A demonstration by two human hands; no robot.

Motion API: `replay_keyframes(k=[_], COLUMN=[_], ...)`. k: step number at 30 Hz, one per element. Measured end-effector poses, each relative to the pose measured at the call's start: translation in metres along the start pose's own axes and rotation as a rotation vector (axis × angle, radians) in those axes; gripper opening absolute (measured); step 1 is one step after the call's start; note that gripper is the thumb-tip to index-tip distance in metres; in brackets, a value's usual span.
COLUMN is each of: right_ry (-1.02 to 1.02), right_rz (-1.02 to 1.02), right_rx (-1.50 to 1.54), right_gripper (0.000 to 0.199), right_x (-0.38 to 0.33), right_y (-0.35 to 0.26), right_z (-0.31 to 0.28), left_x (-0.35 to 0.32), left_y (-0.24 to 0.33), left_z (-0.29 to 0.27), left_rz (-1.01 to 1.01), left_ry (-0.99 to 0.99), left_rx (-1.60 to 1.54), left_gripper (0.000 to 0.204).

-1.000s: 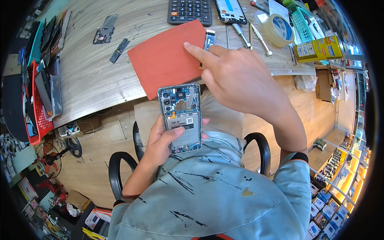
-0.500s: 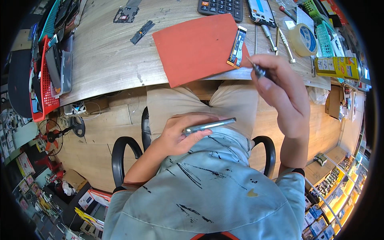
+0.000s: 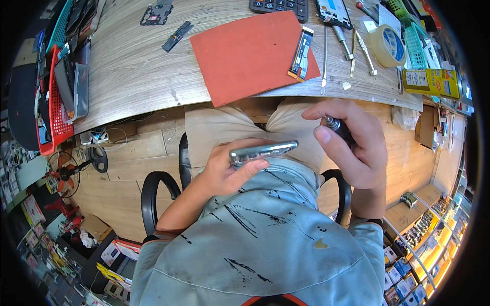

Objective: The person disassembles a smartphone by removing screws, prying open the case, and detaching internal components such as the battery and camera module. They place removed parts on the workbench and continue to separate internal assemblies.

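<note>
Above my lap, my left hand (image 3: 229, 166) is closed around a phone (image 3: 268, 150), held by its edges and tilted so that its narrow side shows. My right hand (image 3: 352, 143) is off to the right of the phone and apart from it, with the fingers curled round a slim screwdriver (image 3: 333, 123). Only the dark, metallic knurled end of that tool shows; the rest is hidden in the palm. Beyond the hands, a red mat (image 3: 250, 56) lies at the table's front edge. A flex cable strip (image 3: 301, 53) rests on the mat's right side.
Black phone parts (image 3: 177, 36) lie left of the mat. A calculator (image 3: 278, 7), a phone frame (image 3: 333, 11), a screwdriver (image 3: 343, 43), tweezers (image 3: 353, 53) and a tape roll (image 3: 387, 46) are at the back right. A red basket (image 3: 57, 102) stands left; chair armrests (image 3: 337, 188) flank me.
My right hand has moved down from the table edge, and the screwdriver's thin tip no longer shows. The phone in my left hand has tilted slightly.
</note>
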State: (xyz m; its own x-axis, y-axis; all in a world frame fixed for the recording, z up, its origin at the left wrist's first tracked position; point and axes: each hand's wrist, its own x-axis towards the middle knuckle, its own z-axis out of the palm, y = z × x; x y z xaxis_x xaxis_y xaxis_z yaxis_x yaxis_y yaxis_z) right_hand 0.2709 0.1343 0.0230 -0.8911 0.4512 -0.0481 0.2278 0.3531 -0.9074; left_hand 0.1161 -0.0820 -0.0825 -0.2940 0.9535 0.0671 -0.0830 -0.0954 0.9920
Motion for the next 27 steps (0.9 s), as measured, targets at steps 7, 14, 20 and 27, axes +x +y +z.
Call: replay_keyframes(k=[7, 14, 20, 27], right_ry=[0.022, 0.101, 0.162, 0.261], right_rz=[-0.009, -0.070, -0.080, -0.277], right_rx=[-0.043, -0.074, 0.021, -0.131], right_gripper=[0.021, 0.020, 0.022, 0.027], right_x=[0.001, -0.003, -0.013, -0.010], right_y=[0.006, 0.014, 0.021, 0.026], right_z=[0.005, 0.023, 0.049, 0.064], left_x=[0.000, 0.004, 0.005, 0.003], left_y=[0.008, 0.018, 0.018, 0.003], left_z=[0.012, 0.014, 0.023, 0.027], left_rz=[-0.267, -0.334, -0.232, -0.088], left_ry=[0.088, 0.129, 0.246, 0.357], left_rx=[-0.458, -0.553, -0.439, -0.005], left_gripper=[0.040, 0.039, 0.034, 0.020])
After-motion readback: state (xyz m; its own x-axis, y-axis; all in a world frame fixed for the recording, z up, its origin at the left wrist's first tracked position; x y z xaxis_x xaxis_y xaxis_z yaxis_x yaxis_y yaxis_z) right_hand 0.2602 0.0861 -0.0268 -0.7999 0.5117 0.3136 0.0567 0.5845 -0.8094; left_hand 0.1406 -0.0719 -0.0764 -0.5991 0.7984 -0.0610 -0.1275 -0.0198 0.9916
